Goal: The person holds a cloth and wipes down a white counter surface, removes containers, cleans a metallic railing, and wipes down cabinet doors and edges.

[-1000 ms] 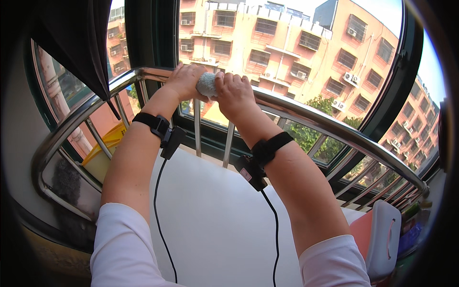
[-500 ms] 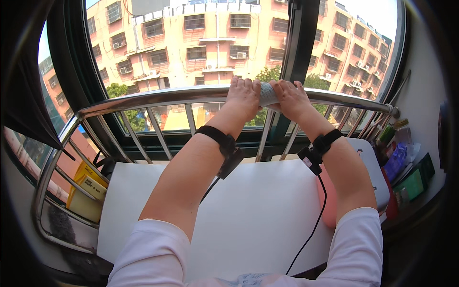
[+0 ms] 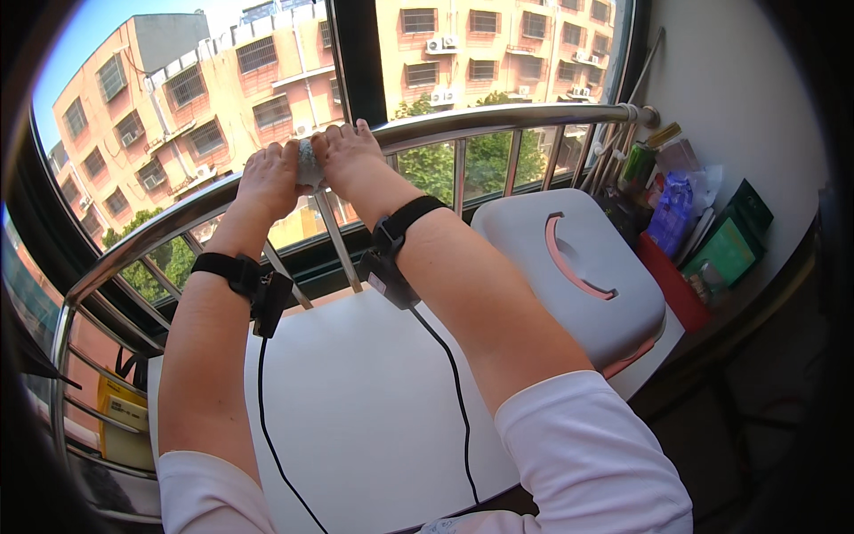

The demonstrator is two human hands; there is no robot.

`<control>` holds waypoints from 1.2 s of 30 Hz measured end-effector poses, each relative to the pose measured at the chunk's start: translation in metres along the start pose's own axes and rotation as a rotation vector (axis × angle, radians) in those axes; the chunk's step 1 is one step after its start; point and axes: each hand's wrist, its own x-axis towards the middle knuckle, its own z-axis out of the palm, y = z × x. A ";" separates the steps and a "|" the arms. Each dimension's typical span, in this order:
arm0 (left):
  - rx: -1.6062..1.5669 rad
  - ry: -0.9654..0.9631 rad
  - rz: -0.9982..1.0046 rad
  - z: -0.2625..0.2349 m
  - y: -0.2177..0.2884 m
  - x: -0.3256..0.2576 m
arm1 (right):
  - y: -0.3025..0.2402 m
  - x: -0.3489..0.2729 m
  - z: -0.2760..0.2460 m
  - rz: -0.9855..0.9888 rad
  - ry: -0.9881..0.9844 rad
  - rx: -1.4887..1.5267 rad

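A light grey-green cloth is wrapped round the shiny metal rail in front of the window. My left hand closes over the cloth and the rail from above, knuckles up. Right beside it, my right hand grips the cloth's other side, also round the rail. Only a narrow strip of cloth shows between the hands; the rest lies under my palms. Each wrist carries a black strap with a small black box and a cable.
Below the rail stands a white tabletop. A grey case with a pink handle sits on its right side. Past it are a purple bag and a green packet by the wall. Yellow packages lie at the left behind the bars.
My view has swung to the right, so the hands and window appear further left and more of the grey case shows. Both hands keep hold of the cloth on the rail.
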 end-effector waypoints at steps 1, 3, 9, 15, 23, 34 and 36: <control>-0.006 0.003 0.001 0.002 -0.002 0.000 | -0.001 0.000 -0.001 0.001 -0.002 -0.006; -0.013 -0.046 -0.024 -0.003 -0.004 -0.001 | -0.005 0.002 -0.002 -0.010 -0.015 -0.004; -0.031 -0.057 -0.034 -0.007 0.000 -0.003 | -0.001 -0.002 -0.009 -0.028 -0.053 0.045; -0.014 -0.126 -0.111 -0.012 0.008 0.002 | 0.027 -0.015 -0.021 -0.110 0.046 0.083; 0.121 -0.239 -0.302 -0.008 0.067 0.025 | 0.153 -0.125 -0.071 -0.193 -0.336 0.114; 0.149 -0.332 -0.258 -0.015 0.241 0.120 | 0.283 -0.317 -0.097 -0.701 -0.213 0.557; 0.157 -0.311 -0.241 -0.012 0.241 0.122 | 0.315 -0.310 -0.097 -0.605 -0.187 0.389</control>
